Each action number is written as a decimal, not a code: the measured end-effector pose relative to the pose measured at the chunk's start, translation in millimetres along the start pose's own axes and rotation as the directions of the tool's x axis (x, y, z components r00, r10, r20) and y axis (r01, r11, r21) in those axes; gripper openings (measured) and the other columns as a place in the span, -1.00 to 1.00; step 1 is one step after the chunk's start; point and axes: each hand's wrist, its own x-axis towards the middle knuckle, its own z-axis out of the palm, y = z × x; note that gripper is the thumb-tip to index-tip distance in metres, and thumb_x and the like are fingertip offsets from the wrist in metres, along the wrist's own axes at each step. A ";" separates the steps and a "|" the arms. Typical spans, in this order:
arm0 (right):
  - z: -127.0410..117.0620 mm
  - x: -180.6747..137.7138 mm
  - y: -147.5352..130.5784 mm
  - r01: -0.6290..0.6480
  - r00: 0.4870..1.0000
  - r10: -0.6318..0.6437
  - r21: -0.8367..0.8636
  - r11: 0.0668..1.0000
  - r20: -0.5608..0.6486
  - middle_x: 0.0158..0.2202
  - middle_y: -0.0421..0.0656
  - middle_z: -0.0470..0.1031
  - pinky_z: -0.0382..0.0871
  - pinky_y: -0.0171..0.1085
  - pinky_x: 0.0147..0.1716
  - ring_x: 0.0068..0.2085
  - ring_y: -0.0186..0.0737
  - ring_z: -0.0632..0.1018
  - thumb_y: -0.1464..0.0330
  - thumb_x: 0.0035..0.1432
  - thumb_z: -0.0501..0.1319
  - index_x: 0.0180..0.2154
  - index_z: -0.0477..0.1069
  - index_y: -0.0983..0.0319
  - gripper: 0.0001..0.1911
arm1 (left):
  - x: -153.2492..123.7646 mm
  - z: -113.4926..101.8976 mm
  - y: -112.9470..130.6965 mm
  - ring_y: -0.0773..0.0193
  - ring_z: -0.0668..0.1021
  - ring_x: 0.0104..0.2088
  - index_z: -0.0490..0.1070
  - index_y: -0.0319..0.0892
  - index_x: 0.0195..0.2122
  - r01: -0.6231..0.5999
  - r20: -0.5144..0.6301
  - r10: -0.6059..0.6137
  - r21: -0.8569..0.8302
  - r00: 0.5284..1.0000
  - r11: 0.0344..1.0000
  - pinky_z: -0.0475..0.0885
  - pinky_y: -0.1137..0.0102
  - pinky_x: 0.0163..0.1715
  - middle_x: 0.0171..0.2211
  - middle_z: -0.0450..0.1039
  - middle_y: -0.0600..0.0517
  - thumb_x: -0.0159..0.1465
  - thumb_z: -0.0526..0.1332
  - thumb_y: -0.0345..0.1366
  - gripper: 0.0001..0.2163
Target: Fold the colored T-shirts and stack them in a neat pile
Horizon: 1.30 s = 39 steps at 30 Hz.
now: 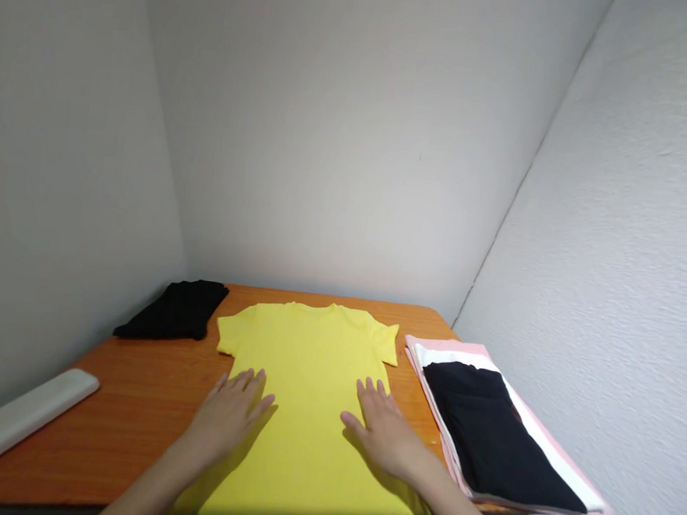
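Note:
A yellow T-shirt (312, 358) lies spread flat on the orange wooden table (142, 400), collar pointing to the far wall. My left hand (229, 415) rests palm down on the shirt's left side, fingers stretched out and slightly apart. My right hand (382, 431) lies flat on the shirt's right side, fingers likewise extended. Neither hand grips anything.
A folded black garment (176, 308) sits at the far left corner. A stack of folded clothes (502, 429), pink and white below with black on top, lies along the right edge. A pale grey flat object (15, 418) lies at the left edge. Walls enclose three sides.

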 end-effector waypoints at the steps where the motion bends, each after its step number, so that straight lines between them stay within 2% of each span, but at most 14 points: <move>1: -12.3 8.8 1.8 -0.014 0.999 0.014 0.014 1.000 -0.033 0.39 0.00 -0.16 -0.18 0.01 0.32 0.38 0.06 -0.16 -0.21 0.22 -0.19 0.37 -0.10 0.36 -0.04 | 10.0 -5.5 -5.5 -0.03 0.22 0.30 0.20 -0.24 0.28 0.009 -0.026 -0.009 -0.013 1.000 1.000 0.06 0.03 0.27 0.29 0.16 -0.22 0.37 -0.11 0.04 -0.41; 4: -49.2 48.0 10.7 -0.072 0.978 0.077 0.030 0.997 -0.193 0.39 0.01 -0.11 -0.21 0.04 0.32 0.38 0.09 -0.16 -0.19 0.23 -0.16 0.37 -0.11 0.35 -0.05 | 49.2 -17.9 -23.3 -0.06 0.21 0.30 0.18 -0.30 0.29 0.049 -0.101 -0.052 -0.028 0.993 0.998 0.10 0.05 0.25 0.30 0.14 -0.26 0.37 -0.12 0.05 -0.38; 7: -65.6 96.4 21.1 -0.139 0.962 0.148 0.054 0.989 -0.230 0.37 0.03 -0.01 -0.13 0.04 0.29 0.37 0.12 -0.06 -0.14 0.27 -0.18 0.37 -0.09 0.34 -0.12 | 92.2 -19.7 -38.2 -0.10 0.14 0.33 0.14 -0.28 0.30 0.108 -0.096 -0.107 0.000 0.990 0.994 0.08 0.01 0.24 0.33 0.06 -0.27 0.38 -0.13 0.04 -0.39; 9: -58.4 125.3 27.4 -0.174 0.967 0.180 0.049 0.984 -0.179 0.37 0.02 -0.01 -0.10 0.04 0.28 0.37 0.12 -0.03 -0.09 0.31 -0.18 0.37 -0.08 0.31 -0.19 | 116.9 -14.6 -45.3 -0.10 0.06 0.35 0.10 -0.24 0.33 0.132 -0.080 -0.129 0.027 0.988 0.991 0.04 -0.01 0.25 0.36 -0.03 -0.23 0.40 -0.15 -0.02 -0.43; 13: -19.2 162.9 40.3 -0.227 0.972 0.223 -0.052 0.972 -0.076 0.41 -0.06 -0.21 -0.18 0.09 0.28 0.38 0.11 -0.15 -0.02 0.35 -0.18 0.38 -0.14 0.20 -0.28 | 148.2 4.2 -55.0 -0.01 0.03 0.37 0.01 -0.18 0.36 0.121 -0.035 -0.120 0.035 0.992 0.992 -0.01 0.03 0.28 0.39 -0.10 -0.14 0.42 -0.18 -0.12 -0.47; 16: 6.2 178.0 50.7 -0.253 0.967 0.245 -0.140 0.957 -0.068 0.43 -0.16 -0.34 -0.30 0.14 0.28 0.38 0.11 -0.25 -0.05 0.34 -0.21 0.38 -0.17 0.11 -0.29 | 158.9 17.9 -60.1 -0.11 0.04 0.36 -0.02 -0.12 0.37 0.163 -0.008 -0.162 0.037 0.987 0.986 0.00 -0.07 0.25 0.39 -0.13 -0.11 0.40 -0.16 -0.06 -0.45; 19: 18.2 187.7 57.7 -0.276 0.960 0.264 -0.183 0.944 -0.090 0.42 -0.20 -0.40 -0.35 0.16 0.27 0.38 0.10 -0.30 -0.08 0.32 -0.26 0.38 -0.18 0.08 -0.28 | 166.1 26.2 -63.5 -0.11 -0.01 0.37 -0.06 -0.07 0.38 0.197 -0.005 -0.197 0.044 0.980 0.979 -0.04 -0.09 0.26 0.40 -0.20 -0.05 0.38 -0.17 -0.02 -0.44; 24: 20.2 195.0 61.0 -0.286 0.957 0.269 -0.196 0.938 -0.107 0.42 -0.23 -0.43 -0.37 0.17 0.26 0.38 0.07 -0.33 -0.11 0.30 -0.31 0.38 -0.22 0.06 -0.26 | 172.5 28.4 -64.2 -0.08 -0.04 0.38 -0.10 -0.05 0.38 0.215 -0.001 -0.215 0.060 0.977 0.975 -0.08 -0.06 0.27 0.41 -0.24 -0.03 0.38 -0.19 -0.01 -0.43; 31: 15.3 194.6 60.0 -0.283 0.959 0.281 -0.165 0.945 -0.036 0.42 -0.23 -0.47 -0.42 0.16 0.26 0.38 0.07 -0.36 -0.12 0.29 -0.29 0.38 -0.26 0.05 -0.25 | 173.3 19.7 -66.6 -0.08 0.04 0.36 -0.06 -0.04 0.38 0.200 0.034 -0.203 0.080 0.979 0.976 0.00 -0.05 0.26 0.40 -0.17 -0.06 0.38 -0.17 -0.02 -0.44; 33: 5.3 195.9 60.3 -0.259 0.966 0.259 -0.109 0.960 -0.012 0.43 -0.18 -0.41 -0.37 0.17 0.26 0.38 0.09 -0.31 -0.11 0.29 -0.22 0.38 -0.22 0.06 -0.25 | 173.0 10.9 -59.9 -0.12 0.04 0.36 -0.04 -0.10 0.37 0.193 0.024 -0.196 0.091 0.980 0.977 -0.04 -0.11 0.25 0.39 -0.15 -0.12 0.39 -0.16 -0.05 -0.44; 35: -12.2 201.1 65.2 -0.239 0.971 0.239 -0.055 0.969 -0.011 0.43 -0.11 -0.27 -0.25 0.14 0.27 0.38 0.11 -0.20 -0.10 0.30 -0.17 0.38 -0.16 0.10 -0.24 | 165.5 -2.0 -39.6 -0.15 -0.04 0.37 -0.05 -0.19 0.38 0.168 -0.008 -0.168 0.108 0.986 0.980 -0.13 -0.15 0.26 0.39 -0.16 -0.19 0.38 -0.12 -0.09 -0.43; 37: -35.5 209.5 76.0 -0.253 0.967 0.251 -0.032 0.967 -0.044 0.40 -0.02 -0.11 -0.14 0.10 0.26 0.37 0.11 -0.07 -0.06 0.32 -0.13 0.37 -0.09 0.17 -0.27 | 143.0 -16.3 -0.9 -0.15 -0.08 0.38 -0.04 -0.29 0.37 0.085 -0.076 -0.077 0.105 0.994 0.991 -0.18 -0.12 0.28 0.39 -0.15 -0.24 0.37 -0.07 -0.13 -0.41; 39: -60.0 218.1 91.2 -0.288 0.954 0.285 -0.027 0.957 -0.089 0.34 0.08 0.05 -0.04 0.02 0.24 0.33 0.08 0.08 0.03 0.36 -0.09 0.34 0.01 0.26 -0.33 | 102.5 -25.1 54.1 -0.11 0.09 0.34 0.10 -0.33 0.31 -0.112 -0.177 0.118 0.047 0.977 0.993 -0.04 -0.01 0.28 0.34 0.03 -0.28 0.37 -0.05 -0.17 -0.47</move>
